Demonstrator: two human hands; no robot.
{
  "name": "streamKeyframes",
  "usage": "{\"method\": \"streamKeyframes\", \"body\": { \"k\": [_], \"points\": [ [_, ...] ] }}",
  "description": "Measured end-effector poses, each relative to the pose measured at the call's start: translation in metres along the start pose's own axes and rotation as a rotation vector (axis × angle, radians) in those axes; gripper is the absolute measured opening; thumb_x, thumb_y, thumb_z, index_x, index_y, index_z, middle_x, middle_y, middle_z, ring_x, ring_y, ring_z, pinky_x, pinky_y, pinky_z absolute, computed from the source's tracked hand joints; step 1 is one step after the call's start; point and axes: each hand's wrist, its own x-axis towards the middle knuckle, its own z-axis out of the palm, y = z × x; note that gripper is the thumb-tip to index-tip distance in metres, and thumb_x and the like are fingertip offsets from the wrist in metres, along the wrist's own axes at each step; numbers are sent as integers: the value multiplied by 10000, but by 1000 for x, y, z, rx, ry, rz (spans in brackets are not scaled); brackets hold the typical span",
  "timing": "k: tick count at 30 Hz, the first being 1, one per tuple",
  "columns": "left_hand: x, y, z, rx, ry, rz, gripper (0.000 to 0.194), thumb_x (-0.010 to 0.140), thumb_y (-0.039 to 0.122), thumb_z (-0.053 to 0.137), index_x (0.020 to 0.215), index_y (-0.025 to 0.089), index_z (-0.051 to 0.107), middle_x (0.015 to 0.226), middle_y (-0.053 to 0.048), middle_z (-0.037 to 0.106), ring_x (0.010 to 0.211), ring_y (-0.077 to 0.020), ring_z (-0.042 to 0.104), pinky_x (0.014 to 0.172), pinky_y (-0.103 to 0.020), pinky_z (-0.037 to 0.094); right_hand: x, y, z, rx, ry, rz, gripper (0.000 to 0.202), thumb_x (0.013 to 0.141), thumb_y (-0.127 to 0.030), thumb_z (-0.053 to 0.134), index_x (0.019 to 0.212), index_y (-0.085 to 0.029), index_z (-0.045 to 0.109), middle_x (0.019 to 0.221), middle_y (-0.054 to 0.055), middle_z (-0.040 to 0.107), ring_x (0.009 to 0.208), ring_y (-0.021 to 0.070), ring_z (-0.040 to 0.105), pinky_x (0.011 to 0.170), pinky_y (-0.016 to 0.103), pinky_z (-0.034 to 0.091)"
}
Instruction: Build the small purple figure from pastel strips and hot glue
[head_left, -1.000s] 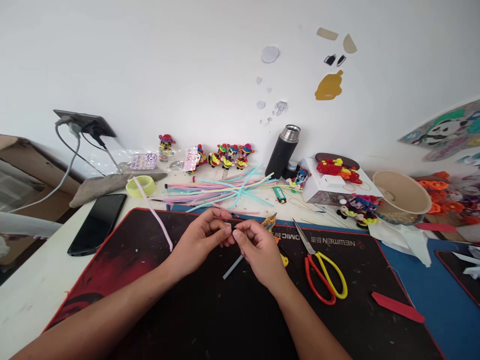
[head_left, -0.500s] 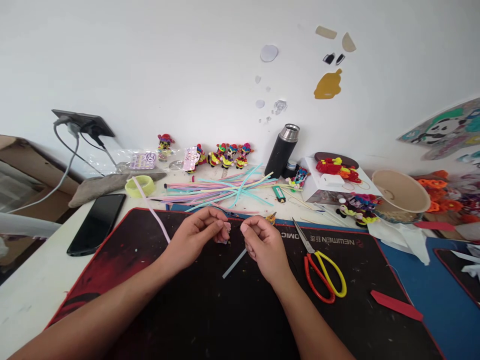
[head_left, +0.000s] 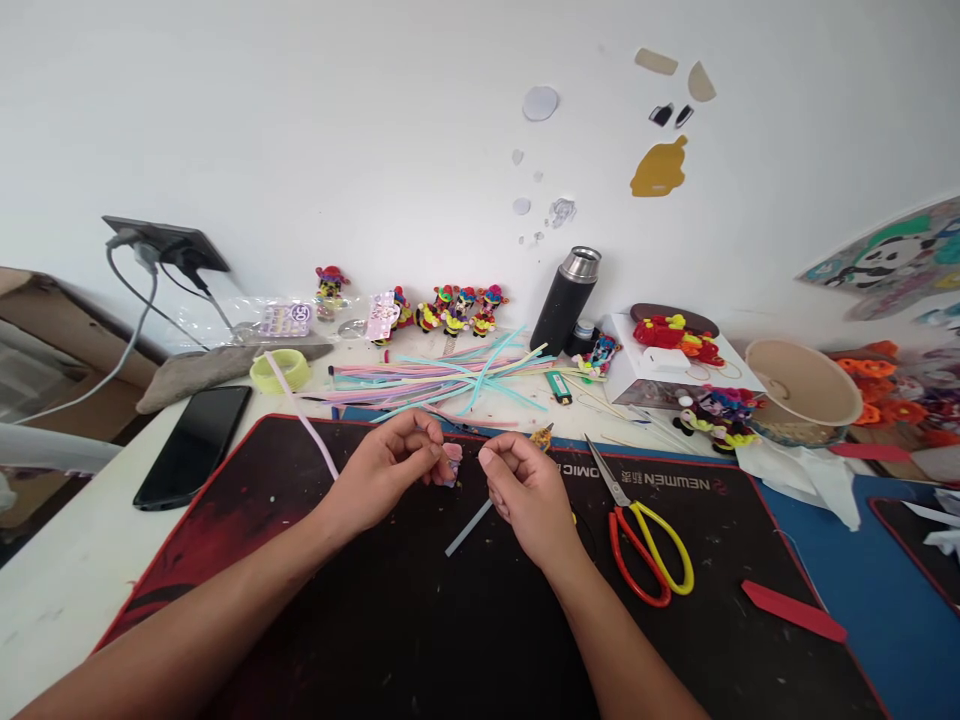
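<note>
Over the dark desk mat, my left hand (head_left: 401, 462) is closed in a pinch on a small pink and lilac fuzzy piece (head_left: 453, 458), partly hidden by the fingers. To its right, my right hand (head_left: 529, 490) has thumb and forefinger pressed together; whatever they hold is too small to make out. A pale translucent stick (head_left: 469, 530) shows beside and partly behind the right hand, its lower end on the mat. Scissors (head_left: 637, 530) with one red and one yellow handle lie to the right, blades partly apart.
Pastel chenille stems (head_left: 450, 382) lie behind the mat (head_left: 360, 620). A black phone (head_left: 193, 447) and yellow-green tape roll (head_left: 280, 371) are at left. A black flask (head_left: 566, 300), white box (head_left: 660, 375) and beige bowl (head_left: 802, 385) stand behind. Red strip (head_left: 793, 611) lies at right.
My left hand has turned slightly and moved a little left, and more of the pink and lilac piece shows. The right hand is almost where it was.
</note>
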Motion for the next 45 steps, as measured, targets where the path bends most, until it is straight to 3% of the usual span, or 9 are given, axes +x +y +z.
{"method": "streamKeyframes", "body": {
  "k": [8, 17, 25, 30, 39, 43, 45],
  "points": [
    [1, -3, -2, -26, -18, -13, 369, 893, 468, 779, 894, 212, 513, 736, -23, 760, 646, -164, 690, 605, -259, 487, 0, 1, -1, -14, 5, -11, 378, 878, -569, 753, 863, -218, 614, 523, -94, 434, 434, 92, 311, 410, 228, 213],
    [-3, -11, -2, 64, -90, -28, 387, 937, 540, 706, 842, 166, 670, 759, -49, 741, 606, -151, 646, 583, -267, 508, 0, 5, -1, -101, 15, -40, 347, 899, -552, 719, 867, -223, 611, 550, -88, 425, 464, 108, 324, 437, 241, 244],
    [-8, -10, 4, 235, -147, -11, 260, 945, 425, 699, 857, 181, 690, 742, -17, 687, 655, -148, 598, 613, -253, 499, -2, 0, 4, -262, 10, -125, 226, 926, -414, 673, 854, -202, 643, 671, -31, 546, 568, 133, 425, 521, 256, 317],
    [-7, -13, 3, 238, -118, -21, 211, 929, 399, 708, 924, 192, 670, 748, 0, 670, 652, -149, 595, 597, -250, 486, -2, 4, 3, -344, 13, -147, 210, 953, -392, 642, 859, -205, 654, 667, -33, 527, 588, 142, 422, 542, 268, 315],
    [-8, -16, 4, 256, -187, -13, 301, 1000, 469, 612, 894, 189, 652, 773, 4, 656, 681, -147, 592, 624, -250, 483, -5, 2, 5, -347, -13, -144, 215, 965, -385, 634, 849, -204, 646, 673, -23, 570, 584, 140, 451, 542, 263, 333],
    [-5, -10, -5, 324, -103, 45, 365, 1023, 486, 564, 834, 185, 646, 758, -5, 663, 688, -154, 584, 661, -266, 476, -3, 0, 0, -288, 29, -142, 231, 952, -415, 662, 863, -203, 647, 645, -45, 496, 567, 130, 399, 521, 261, 299],
    [-2, -8, -10, 370, -34, 61, 323, 1024, 467, 559, 898, 189, 665, 784, -4, 678, 704, -162, 593, 673, -274, 466, -2, -1, -3, -221, 57, -126, 255, 942, -451, 680, 874, -208, 640, 619, -64, 443, 534, 122, 360, 489, 256, 272]
  ]
}}
